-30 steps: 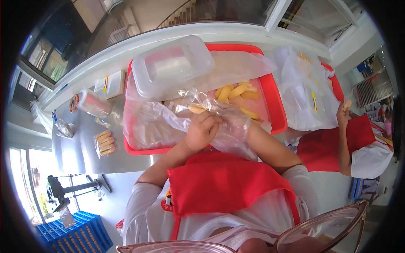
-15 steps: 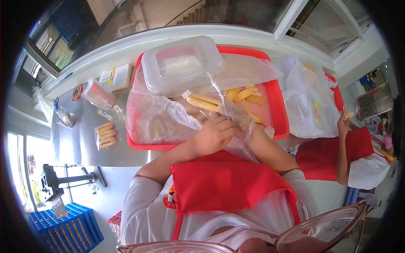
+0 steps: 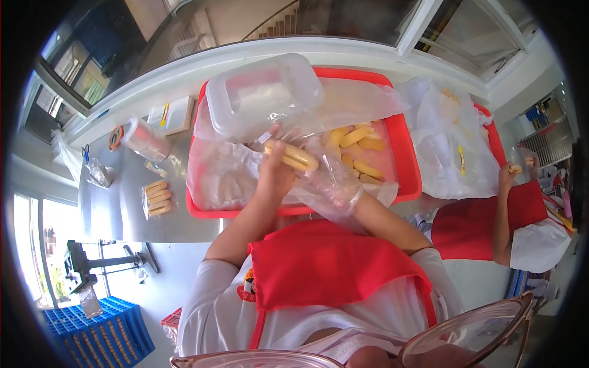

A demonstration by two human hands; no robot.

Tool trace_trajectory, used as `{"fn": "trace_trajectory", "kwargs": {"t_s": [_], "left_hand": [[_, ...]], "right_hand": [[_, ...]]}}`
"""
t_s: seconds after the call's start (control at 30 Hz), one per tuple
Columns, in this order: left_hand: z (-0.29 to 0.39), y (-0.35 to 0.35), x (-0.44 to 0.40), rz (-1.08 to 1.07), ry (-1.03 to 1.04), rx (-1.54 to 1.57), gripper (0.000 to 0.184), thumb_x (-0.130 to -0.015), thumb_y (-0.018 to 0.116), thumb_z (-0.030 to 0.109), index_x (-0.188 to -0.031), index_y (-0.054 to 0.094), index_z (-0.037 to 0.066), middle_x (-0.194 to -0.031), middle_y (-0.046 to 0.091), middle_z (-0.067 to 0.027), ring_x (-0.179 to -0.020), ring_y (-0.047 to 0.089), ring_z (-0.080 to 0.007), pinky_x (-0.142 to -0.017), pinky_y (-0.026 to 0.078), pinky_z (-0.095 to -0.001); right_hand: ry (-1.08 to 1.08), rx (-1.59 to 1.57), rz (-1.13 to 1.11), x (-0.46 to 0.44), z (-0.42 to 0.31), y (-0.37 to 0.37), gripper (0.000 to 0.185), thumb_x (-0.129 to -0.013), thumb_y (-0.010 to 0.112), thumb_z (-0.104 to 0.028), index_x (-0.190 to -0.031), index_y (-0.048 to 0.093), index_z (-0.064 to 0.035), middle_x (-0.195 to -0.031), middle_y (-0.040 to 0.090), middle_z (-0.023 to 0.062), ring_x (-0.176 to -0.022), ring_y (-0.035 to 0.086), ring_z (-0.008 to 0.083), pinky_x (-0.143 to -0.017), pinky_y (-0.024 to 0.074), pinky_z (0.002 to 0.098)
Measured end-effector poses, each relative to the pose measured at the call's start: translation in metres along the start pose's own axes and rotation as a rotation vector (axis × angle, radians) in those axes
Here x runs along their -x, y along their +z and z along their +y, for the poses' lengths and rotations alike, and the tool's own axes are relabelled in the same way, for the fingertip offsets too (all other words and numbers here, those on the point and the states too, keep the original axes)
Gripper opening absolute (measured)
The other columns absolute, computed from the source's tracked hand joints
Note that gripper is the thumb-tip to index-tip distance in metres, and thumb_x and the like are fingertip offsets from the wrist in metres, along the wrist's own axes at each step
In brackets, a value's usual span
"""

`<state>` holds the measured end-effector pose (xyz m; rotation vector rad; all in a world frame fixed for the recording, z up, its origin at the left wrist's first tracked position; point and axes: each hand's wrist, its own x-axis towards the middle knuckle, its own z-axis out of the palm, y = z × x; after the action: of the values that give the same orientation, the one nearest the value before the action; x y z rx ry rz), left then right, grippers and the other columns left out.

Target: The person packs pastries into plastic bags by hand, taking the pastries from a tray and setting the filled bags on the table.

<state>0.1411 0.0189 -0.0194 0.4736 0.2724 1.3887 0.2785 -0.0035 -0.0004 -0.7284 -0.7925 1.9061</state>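
My left hand [image 3: 277,173] is closed around a clear packet of pale yellow finger-shaped biscuits [image 3: 296,157], held tilted above the red tray [image 3: 407,165]. A small white label shows at the packet's upper left end. My right hand [image 3: 334,186], in a loose clear plastic glove, is beside the packet's lower right end. Glare and crinkled plastic blur its fingers, so their grip is unclear. Loose yellow finger-shaped biscuits [image 3: 359,138] lie in the tray's right part, on plastic sheeting. Beneath my left hand, more clear plastic [image 3: 224,175] covers the tray.
A translucent plastic box [image 3: 264,92] stands at the tray's back left. On the steel table lie another biscuit packet [image 3: 157,197], a plastic roll [image 3: 146,140] and scissors [image 3: 86,153]. At right, a co-worker's hand [image 3: 508,175] holds a small bag near a plastic-covered tray [image 3: 438,147].
My left hand has moved left and up from beside my right hand and taken hold of the biscuit packet. My right hand has shifted slightly left, its glove now more visible.
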Motion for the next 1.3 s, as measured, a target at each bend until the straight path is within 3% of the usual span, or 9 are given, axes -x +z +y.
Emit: {"fn": "trace_trajectory", "kwargs": {"t_s": [0.07,0.2,0.4,0.5,0.6,0.7,0.93,1.07,1.3], "left_hand": [[-0.004,-0.011,-0.003,-0.027,-0.027,0.004,0.047,-0.083,0.054,0.02,-0.123,0.029,0.014,-0.104,0.05,-0.0105,-0.1,0.048,-0.022,-0.082,0.045,-0.0396],[-0.007,-0.021,-0.003,-0.105,-0.188,0.096,0.046,-0.083,0.052,0.019,-0.123,0.032,0.012,-0.11,0.049,-0.0121,-0.103,0.049,-0.0249,-0.081,0.046,-0.0423],[-0.008,-0.059,0.002,-0.099,-0.229,0.176,0.042,-0.081,0.055,0.022,-0.117,0.041,0.006,-0.109,0.052,-0.0094,-0.099,0.053,-0.0226,-0.084,0.045,-0.0399],[0.012,-0.06,0.009,0.061,-0.173,0.31,0.041,-0.08,0.057,0.027,-0.115,0.044,0.009,-0.107,0.054,-0.0088,-0.097,0.054,-0.0224,-0.086,0.045,-0.0393],[0.024,-0.061,0.009,0.057,-0.13,0.399,0.04,-0.081,0.057,0.029,-0.114,0.046,0.01,-0.11,0.053,-0.0087,-0.102,0.051,-0.0245,-0.09,0.041,-0.0424],[0.016,-0.048,0.012,0.027,-0.186,0.26,0.038,-0.082,0.055,0.027,-0.113,0.046,0.008,-0.111,0.052,-0.009,-0.106,0.049,-0.0268,-0.089,0.042,-0.0451],[0.005,-0.059,0.01,0.133,-0.412,0.014,0.027,-0.085,0.05,0.023,-0.11,0.047,0.016,-0.115,0.048,-0.0085,-0.117,0.038,-0.0293,-0.084,0.039,-0.0512],[0.007,-0.053,0.008,0.199,-0.399,0.086,0.03,-0.08,0.058,0.016,-0.107,0.046,0.01,-0.1,0.052,-0.0086,-0.101,0.05,-0.027,-0.078,0.046,-0.0476],[0.007,-0.058,0.008,0.071,-0.369,0.074,0.028,-0.084,0.051,0.024,-0.11,0.047,0.015,-0.114,0.048,-0.0078,-0.11,0.043,-0.0248,-0.087,0.039,-0.0482]], "right_hand": [[-0.027,0.195,-0.022,-0.002,0.011,-0.004,0.05,-0.079,0.06,-0.016,-0.121,0.035,-0.0043,-0.113,0.046,0.0059,-0.104,0.047,0.0199,-0.088,0.04,0.0281],[-0.773,1.152,-0.061,-0.012,0.026,-0.009,0.035,-0.086,0.049,-0.016,-0.117,0.042,-0.0039,-0.104,0.051,0.0057,-0.095,0.05,0.0153,-0.081,0.0425,0.0307],[-0.242,1.588,-0.179,0.003,0.003,-0.015,0.026,-0.084,0.05,-0.015,-0.108,0.05,-0.0044,-0.098,0.053,0.009,-0.091,0.053,0.0168,-0.076,0.0432,0.0298],[-0.037,0.982,-0.197,0.011,-0.036,-0.045,0.022,-0.084,0.049,-0.017,-0.103,0.056,-0.0095,-0.098,0.056,0.0058,-0.087,0.054,0.017,-0.076,0.0432,0.0293],[0.168,1.77,-0.094,0.0,-0.096,-0.059,0.03,-0.087,0.044,-0.028,-0.111,0.052,-0.0111,-0.105,0.055,0.0045,-0.086,0.054,0.0188,-0.078,0.0419,0.0273],[0.327,1.597,0.12,-0.005,-0.092,-0.069,0.038,-0.087,0.039,-0.036,-0.118,0.047,-0.0155,-0.111,0.053,0.0068,-0.094,0.052,0.0215,-0.081,0.0402,0.0281],[0.592,1.737,0.113,-0.007,-0.075,-0.106,0.042,-0.087,0.036,-0.043,-0.122,0.042,-0.0215,-0.117,0.05,0.0074,-0.103,0.049,0.0231,-0.086,0.0381,0.0304],[0.464,1.912,-0.048,-0.015,-0.084,-0.111,0.042,-0.086,0.036,-0.044,-0.123,0.041,-0.024,-0.12,0.049,0.007,-0.107,0.048,0.0241,-0.088,0.0379,0.0319],[-0.158,2.394,-0.314,-0.065,-0.087,-0.154,0.039,-0.08,0.053,-0.022,-0.119,0.047,-0.0209,-0.118,0.051,0.0041,-0.105,0.049,0.024,-0.086,0.0411,0.0344]]}}
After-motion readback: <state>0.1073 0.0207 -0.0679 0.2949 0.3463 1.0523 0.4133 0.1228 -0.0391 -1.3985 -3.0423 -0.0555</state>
